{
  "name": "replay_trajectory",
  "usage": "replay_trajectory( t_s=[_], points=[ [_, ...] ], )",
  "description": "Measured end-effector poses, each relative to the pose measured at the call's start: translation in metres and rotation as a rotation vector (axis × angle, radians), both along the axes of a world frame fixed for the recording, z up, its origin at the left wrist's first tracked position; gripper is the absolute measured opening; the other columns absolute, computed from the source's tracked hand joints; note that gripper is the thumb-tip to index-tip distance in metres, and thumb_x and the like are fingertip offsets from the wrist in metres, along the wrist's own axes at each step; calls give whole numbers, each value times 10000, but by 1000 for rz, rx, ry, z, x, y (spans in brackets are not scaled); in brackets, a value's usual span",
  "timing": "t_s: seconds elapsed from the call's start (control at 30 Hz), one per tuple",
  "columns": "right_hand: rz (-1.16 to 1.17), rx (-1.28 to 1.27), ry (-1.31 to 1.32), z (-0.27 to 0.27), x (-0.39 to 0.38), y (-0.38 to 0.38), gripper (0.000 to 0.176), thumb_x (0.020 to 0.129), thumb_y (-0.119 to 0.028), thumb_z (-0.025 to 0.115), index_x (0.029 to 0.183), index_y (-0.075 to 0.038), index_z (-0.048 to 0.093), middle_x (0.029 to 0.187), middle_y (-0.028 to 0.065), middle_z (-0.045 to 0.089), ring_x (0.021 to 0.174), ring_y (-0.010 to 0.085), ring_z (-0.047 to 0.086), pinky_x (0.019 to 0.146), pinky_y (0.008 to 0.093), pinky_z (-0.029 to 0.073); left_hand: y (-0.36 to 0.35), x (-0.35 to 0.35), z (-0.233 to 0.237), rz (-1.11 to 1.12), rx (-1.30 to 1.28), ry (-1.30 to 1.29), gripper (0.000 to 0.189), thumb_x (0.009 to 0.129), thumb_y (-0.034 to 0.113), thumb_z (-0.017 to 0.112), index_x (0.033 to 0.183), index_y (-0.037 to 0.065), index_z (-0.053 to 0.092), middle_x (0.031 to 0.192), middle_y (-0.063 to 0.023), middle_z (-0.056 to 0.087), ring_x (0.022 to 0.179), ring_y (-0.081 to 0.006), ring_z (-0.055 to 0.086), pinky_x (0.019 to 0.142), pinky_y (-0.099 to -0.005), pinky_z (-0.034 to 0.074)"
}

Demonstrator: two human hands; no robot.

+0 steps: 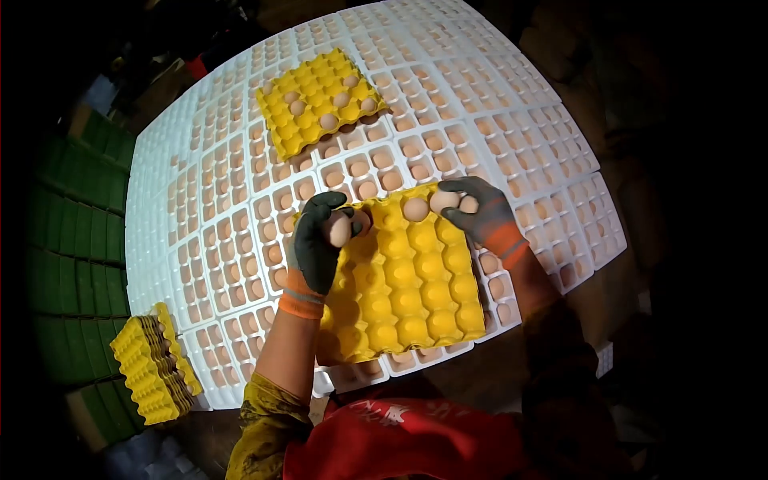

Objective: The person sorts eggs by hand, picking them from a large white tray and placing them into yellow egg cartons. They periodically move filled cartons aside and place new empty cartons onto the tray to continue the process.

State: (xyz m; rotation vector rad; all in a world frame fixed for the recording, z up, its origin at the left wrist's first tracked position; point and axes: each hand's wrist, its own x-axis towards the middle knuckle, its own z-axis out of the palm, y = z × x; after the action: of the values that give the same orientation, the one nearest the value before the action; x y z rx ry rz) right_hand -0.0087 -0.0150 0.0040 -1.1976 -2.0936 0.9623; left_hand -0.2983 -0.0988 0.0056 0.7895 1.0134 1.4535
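Note:
Both hands wear dark gloves with orange cuffs. My left hand [320, 244], at the upper left of the near yellow tray [392, 300], has its fingers curled round an egg [338, 230]; another egg shows beside it, partly hidden by the fingers. At the tray's upper right corner, my right hand [478, 210] is closed on eggs [445, 202]. One more egg [415, 210] sits in the tray's top row, left of that hand. The other visible cups of this tray hold no eggs.
White trays [186, 250] full of eggs cover the work surface. Farther back lies a second yellow tray [316, 88] with several eggs. A stack of yellow trays [152, 370] stands at the lower left, near green stacked boxes [76, 232].

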Motion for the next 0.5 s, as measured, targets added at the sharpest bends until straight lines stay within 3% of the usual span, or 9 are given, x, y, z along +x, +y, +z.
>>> replay_trajectory(
  t_s=[0.07, 0.1, 0.17, 0.27, 0.3, 0.4, 0.43, 0.47, 0.5],
  points=[
    [-104, -610, 707, 6, 19, -9, 501, 924, -187, 628, 1392, -42, 523, 1170, 107, 626, 950, 157, 620, 820, 305, 522, 3, -18, 14, -45, -204, 304, 280, 933, 147, 644, 1193, 40, 635, 1161, -64, 638, 1000, -232, 644, 819, -357, 548],
    [-87, -595, 801, 16, 20, -14, 520, 880, -133, 659, 1375, -24, 540, 1285, 104, 583, 1033, 178, 605, 865, 306, 514, 4, -15, 19, -81, -10, 834, 307, 910, 143, 662, 1207, 67, 638, 1164, -69, 644, 995, -255, 645, 825, -365, 548],
    [10, -373, 620, 14, 16, -5, 532, 869, -168, 689, 1375, -67, 556, 1330, 121, 563, 1083, 212, 605, 893, 325, 509, 6, -6, 16, -231, 206, 1618, 426, 831, 169, 721, 1248, 145, 639, 1153, -90, 645, 988, -305, 639, 843, -387, 540],
    [122, 294, 40, 5, -12, 9, 491, 881, -251, 707, 1351, -162, 597, 1317, 142, 569, 1092, 264, 625, 869, 379, 526, 18, 5, -12, -255, 191, 1873, 525, 771, 211, 784, 1268, 143, 627, 1131, -71, 645, 1006, -306, 639, 835, -416, 536],
    [93, 206, -338, 34, -30, 1, 463, 857, -300, 727, 1301, -210, 635, 1411, 164, 512, 1223, 325, 573, 932, 437, 518, 19, 6, -8, -217, 188, 1827, 496, 777, 194, 780, 1250, 140, 640, 1093, -76, 644, 931, -292, 640, 815, -406, 536],
    [120, 283, -902, 23, -69, 0, 512, 794, -312, 781, 1270, -176, 648, 1440, 171, 492, 1228, 328, 573, 971, 460, 511, 5, -1, 5, -60, 120, 1393, 424, 844, 190, 726, 1254, 137, 634, 1115, -96, 652, 944, -279, 641, 811, -368, 543],
    [108, 269, -967, 22, -77, -3, 497, 793, -305, 779, 1259, -190, 649, 1419, 163, 515, 1185, 334, 602, 969, 459, 509, -3, -5, 4, 14, 45, 1123, 378, 890, 158, 693, 1259, 95, 638, 1017, -68, 666, 788, -219, 630, 721, -331, 543],
    [50, 271, -784, 21, -76, -7, 473, 813, -304, 763, 1255, -178, 649, 1382, 153, 540, 1149, 322, 615, 944, 446, 517, -10, -12, 4, -6, -68, 534, 371, 949, 205, 642, 1289, 57, 618, 973, -47, 658, 705, -167, 596, 653, -305, 533],
    [2, 271, -598, 21, -66, -11, 450, 833, -303, 747, 1250, -166, 649, 1344, 144, 566, 1114, 310, 629, 920, 434, 524, -22, -22, 15, -39, -123, 302, 373, 982, 243, 594, 1299, 45, 611, 986, -51, 660, 713, -161, 600, 636, -304, 528]
  ],
)
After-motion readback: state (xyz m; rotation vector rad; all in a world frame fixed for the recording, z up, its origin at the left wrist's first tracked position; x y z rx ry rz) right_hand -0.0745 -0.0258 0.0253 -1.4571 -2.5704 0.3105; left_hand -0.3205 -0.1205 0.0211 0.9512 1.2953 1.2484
